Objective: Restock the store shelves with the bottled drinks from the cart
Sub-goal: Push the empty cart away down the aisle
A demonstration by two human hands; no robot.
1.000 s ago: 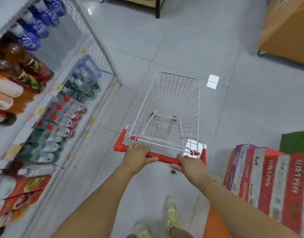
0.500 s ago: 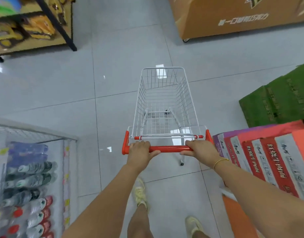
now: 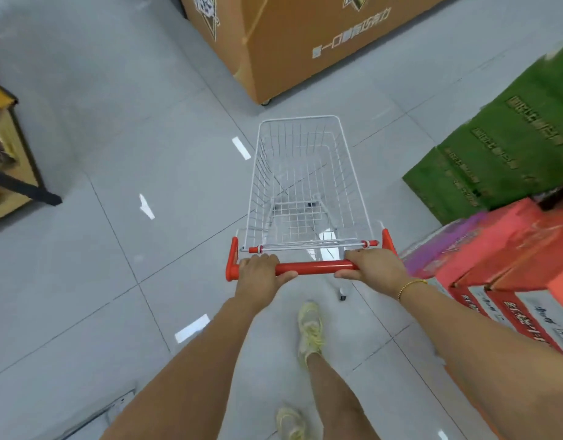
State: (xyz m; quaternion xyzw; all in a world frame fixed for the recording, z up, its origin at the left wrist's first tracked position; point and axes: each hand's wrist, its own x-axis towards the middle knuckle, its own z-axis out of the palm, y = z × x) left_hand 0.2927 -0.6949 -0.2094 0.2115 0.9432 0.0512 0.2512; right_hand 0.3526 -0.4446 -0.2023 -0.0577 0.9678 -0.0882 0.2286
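A small white wire cart [image 3: 353, 173] with a red handle bar [image 3: 315, 267] stands on the grey tiled floor in front of me. Its basket holds nothing. My left hand [image 3: 261, 274] grips the left part of the red bar, and my right hand [image 3: 374, 265] grips the right part. No bottled drinks show in this view. Only a corner of the drink shelf [image 3: 115, 404] peeks in at the bottom left.
A big orange carton display [image 3: 289, 42] stands ahead of the cart. Green cartons [image 3: 512, 147] and red and purple cartons [image 3: 502, 255] are stacked close on the right. A snack shelf [image 3: 7, 166] sits at the far left. Open floor lies to the left.
The cart and my view have swung right, away from the drink shelf, which has slid out of view. The orange display is closer. Both hands stay on the bar.
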